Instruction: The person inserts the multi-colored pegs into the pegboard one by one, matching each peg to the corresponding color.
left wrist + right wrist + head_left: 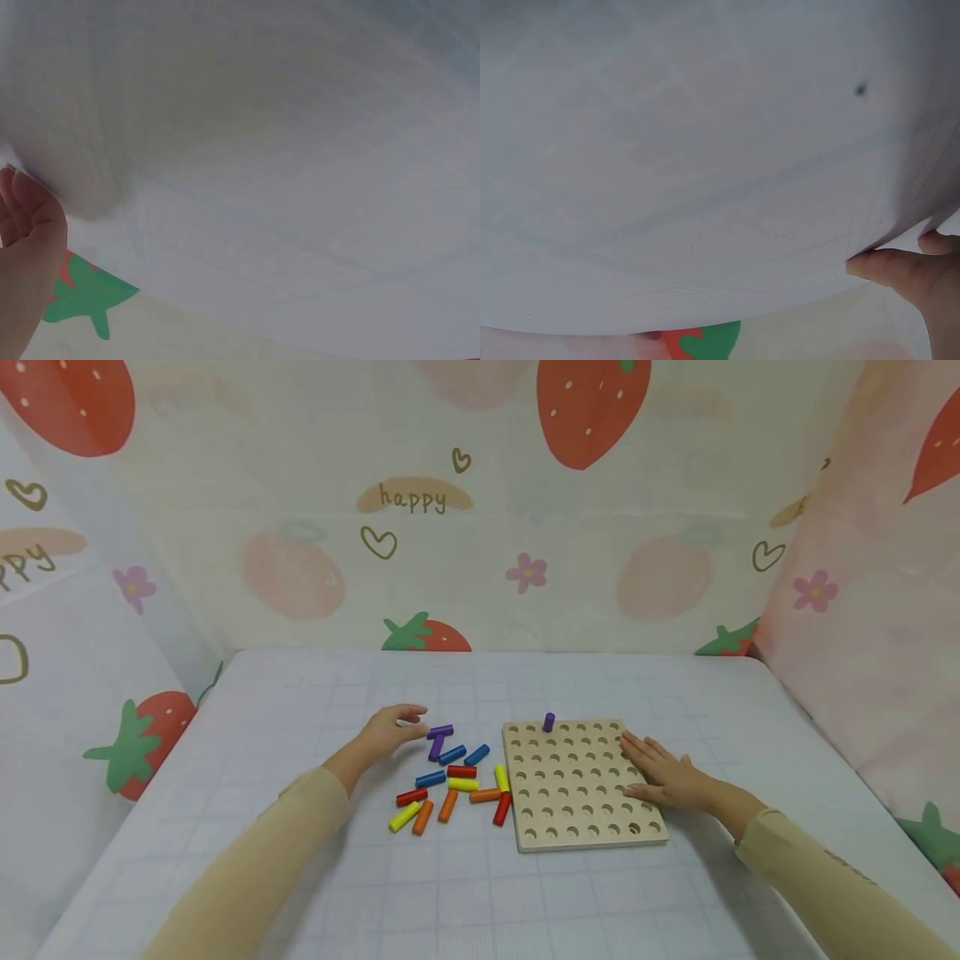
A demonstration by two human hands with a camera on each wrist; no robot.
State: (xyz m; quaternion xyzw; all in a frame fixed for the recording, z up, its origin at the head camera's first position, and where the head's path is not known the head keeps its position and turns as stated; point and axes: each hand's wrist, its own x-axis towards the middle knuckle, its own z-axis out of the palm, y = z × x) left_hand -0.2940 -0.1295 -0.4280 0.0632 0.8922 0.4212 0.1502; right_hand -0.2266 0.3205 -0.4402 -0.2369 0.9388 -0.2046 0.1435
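Note:
My left hand (pixel 386 731) reaches over the left side of the loose pegs, fingers loosely bent. Its thumb tip is right at the end of a purple peg (pixel 441 731), with a gap between thumb and fingers. Another purple peg (pixel 437 747) lies just below that one. My right hand (pixel 667 777) rests, fingers extended, on the right edge of the wooden pegboard (pixel 574 843). One purple peg (pixel 549 722) stands upright in the board's back row. The wrist views show the left hand (pixel 30 225) and right hand (pixel 907 274) at the frame edges, without pegs.
Blue pegs (pixel 452 755), red pegs (pixel 462 772), yellow pegs (pixel 462 785) and orange pegs (pixel 447 806) lie scattered left of the board. A yellow peg and a red peg lie right along its left edge. A white gridded cloth (pixel 360 893) covers the table.

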